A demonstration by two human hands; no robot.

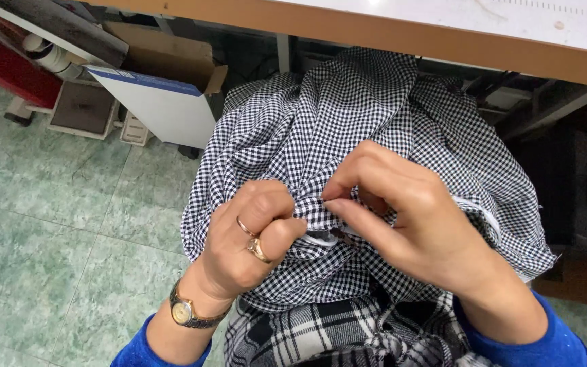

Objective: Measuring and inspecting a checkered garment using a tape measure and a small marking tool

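Hands, L (253, 238) & R (402, 217), pinch checked cloth (348, 122) in lap.

- Open brown cardboard box (164, 58): on the green tiled floor at upper left, under the table edge; flaps folded outward.
- White rectangular panel with a blue strip along its top (161, 105): leaning against the box front, tilted.

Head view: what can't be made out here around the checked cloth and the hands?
- Small dark thing at the pinch: mostly hidden by right hand fingers and folds of the checked cloth.
- Left hand fingertips: buried in the cloth.
- Cloth's top end: hidden under the table edge.
- Cardboard box contents: not visible.
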